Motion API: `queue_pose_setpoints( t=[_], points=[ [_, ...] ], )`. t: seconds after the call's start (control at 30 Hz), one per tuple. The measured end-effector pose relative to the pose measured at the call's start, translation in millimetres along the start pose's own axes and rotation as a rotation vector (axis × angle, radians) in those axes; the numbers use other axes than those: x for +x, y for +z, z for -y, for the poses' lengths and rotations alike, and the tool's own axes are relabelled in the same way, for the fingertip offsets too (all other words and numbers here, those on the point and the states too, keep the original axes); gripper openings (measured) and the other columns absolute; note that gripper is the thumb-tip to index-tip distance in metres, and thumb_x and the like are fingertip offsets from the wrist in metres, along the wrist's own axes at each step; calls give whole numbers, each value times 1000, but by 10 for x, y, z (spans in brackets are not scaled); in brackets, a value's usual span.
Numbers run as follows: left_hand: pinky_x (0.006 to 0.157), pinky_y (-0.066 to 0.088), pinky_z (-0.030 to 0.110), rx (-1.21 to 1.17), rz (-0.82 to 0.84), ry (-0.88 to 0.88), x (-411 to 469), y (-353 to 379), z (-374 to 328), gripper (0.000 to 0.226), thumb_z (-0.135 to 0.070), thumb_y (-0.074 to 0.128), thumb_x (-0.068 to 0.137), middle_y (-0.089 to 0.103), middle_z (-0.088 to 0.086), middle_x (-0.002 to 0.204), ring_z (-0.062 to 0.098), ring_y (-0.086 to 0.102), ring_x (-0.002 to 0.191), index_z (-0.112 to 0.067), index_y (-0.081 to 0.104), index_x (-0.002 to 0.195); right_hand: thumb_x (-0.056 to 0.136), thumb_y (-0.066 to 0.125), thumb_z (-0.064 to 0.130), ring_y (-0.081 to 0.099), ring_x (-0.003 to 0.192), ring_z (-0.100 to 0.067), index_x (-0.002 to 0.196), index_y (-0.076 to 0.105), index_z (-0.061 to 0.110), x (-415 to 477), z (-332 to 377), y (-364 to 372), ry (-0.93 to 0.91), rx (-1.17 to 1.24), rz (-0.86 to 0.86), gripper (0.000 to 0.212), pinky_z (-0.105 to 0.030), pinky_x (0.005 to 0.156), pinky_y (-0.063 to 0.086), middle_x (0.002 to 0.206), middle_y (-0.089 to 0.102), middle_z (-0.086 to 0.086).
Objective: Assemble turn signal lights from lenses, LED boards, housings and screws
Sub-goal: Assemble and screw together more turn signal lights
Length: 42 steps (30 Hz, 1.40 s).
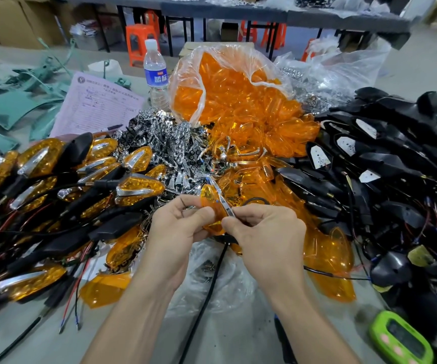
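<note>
colours: lens [210, 206] in work translucent orange, chrome strip [225, 206] on it mirror silver. Bagged lenses [238, 95] same orange, bag [200, 101] clear. Reflector pile [170, 143] shiny chrome, rows of round cells. Housings [396, 153] matt black; LED boards [318, 155] white with dark dots. Finished lights [138, 189] amber, chrome trim, black stems. Wires [80, 283] red and black. Bottle [155, 74] clear, blue label, white cap. Form [94, 106] pink, printed grid. Device [401, 337] lime green, pink buttons. Scraps [10, 106] teal. Stools [139, 40] orange
</note>
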<state>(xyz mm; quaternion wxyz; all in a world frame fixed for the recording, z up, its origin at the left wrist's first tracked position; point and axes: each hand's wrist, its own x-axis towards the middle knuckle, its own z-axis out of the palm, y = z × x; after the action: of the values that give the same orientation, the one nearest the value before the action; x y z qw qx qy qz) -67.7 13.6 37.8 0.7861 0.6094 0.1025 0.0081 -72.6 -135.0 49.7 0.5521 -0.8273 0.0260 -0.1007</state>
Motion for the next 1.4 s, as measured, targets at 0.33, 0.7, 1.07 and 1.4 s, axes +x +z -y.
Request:
queue_pose_setpoints(
  t=[0.33,0.7,1.07,1.4],
  points=[
    [68,60,32,-62,18,-5,-49,145,19,11,-4,71,92,71,7,75,18,68,69,-10,62,92,81,87,22,70,71,1,83,75,44,-87,-10,-10,-15,-33,41,25,-21,64,57,75,72,27],
    [70,60,32,-192,-2,11,-76,199,-16,10,-10,75,78,74,15,86,22,70,74,-12,66,82,77,89,18,71,90,6,105,79,38,-189,-183,-91,146,214,5,36,-10,78,53,93,76,25],
    [48,52,28,-287,128,-21,-158,300,-46,21,-14,71,76,72,17,83,23,68,64,-5,61,92,96,65,-1,66,67,-23,89,82,5,-257,-133,-111,262,752,148,20,-29,69,62,76,71,-19],
    [66,60,30,88,-23,144,-202,161,-40,34,15,76,78,76,5,81,18,71,71,-12,62,94,94,73,7,75,88,-11,92,83,25,-285,-193,-74,292,494,183,20,-32,86,62,92,81,2]
  ],
)
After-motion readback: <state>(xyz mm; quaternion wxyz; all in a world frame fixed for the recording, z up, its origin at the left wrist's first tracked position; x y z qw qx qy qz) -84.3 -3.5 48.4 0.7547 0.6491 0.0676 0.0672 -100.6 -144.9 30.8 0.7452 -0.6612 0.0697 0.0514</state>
